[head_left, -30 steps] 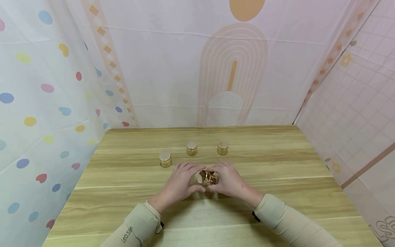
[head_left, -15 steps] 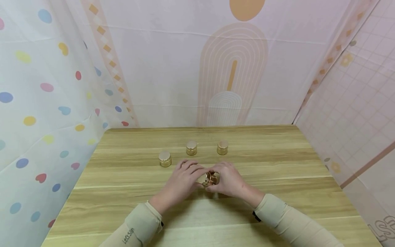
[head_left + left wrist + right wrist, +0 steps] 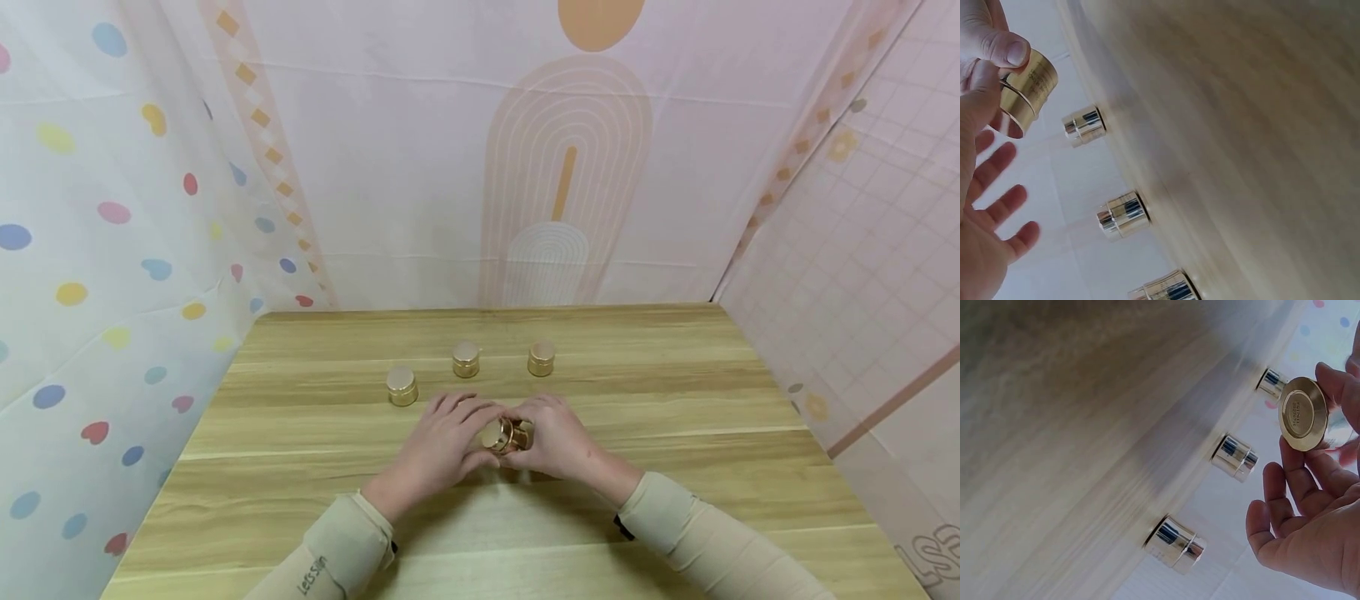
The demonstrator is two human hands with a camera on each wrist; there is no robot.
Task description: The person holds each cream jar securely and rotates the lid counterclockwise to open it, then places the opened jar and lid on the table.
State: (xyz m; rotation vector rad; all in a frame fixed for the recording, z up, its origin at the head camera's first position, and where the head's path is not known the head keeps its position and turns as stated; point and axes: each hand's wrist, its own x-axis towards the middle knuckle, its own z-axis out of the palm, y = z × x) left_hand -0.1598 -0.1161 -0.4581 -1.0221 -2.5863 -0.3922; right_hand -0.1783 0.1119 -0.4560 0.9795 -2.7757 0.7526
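A small shiny gold cylindrical jar (image 3: pixel 495 435) is held on its side between both hands, just above the wooden table. My right hand (image 3: pixel 557 435) grips its base end between thumb and fingers; stamped characters show on the round base (image 3: pixel 1302 415) in the right wrist view. Around the other end, my left hand (image 3: pixel 437 442) curls its thumb and index finger, while its remaining fingers (image 3: pixel 997 203) spread loosely away. A seam and faint print run on the jar's side (image 3: pixel 1038 84) in the left wrist view. How firmly the left hand touches is hard to tell.
Beyond the hands stand three similar gold jars, upright: one at left (image 3: pixel 402 387), one in the middle (image 3: pixel 466 360) and one at right (image 3: pixel 541 359). Patterned curtains (image 3: pixel 397 183) close off the table (image 3: pixel 675 375) at the back and sides.
Half a second ago the left thumb was tucked lower behind the jar's end; now its tip shows near the jar's lower edge. Right hand and standing jars have hardly moved.
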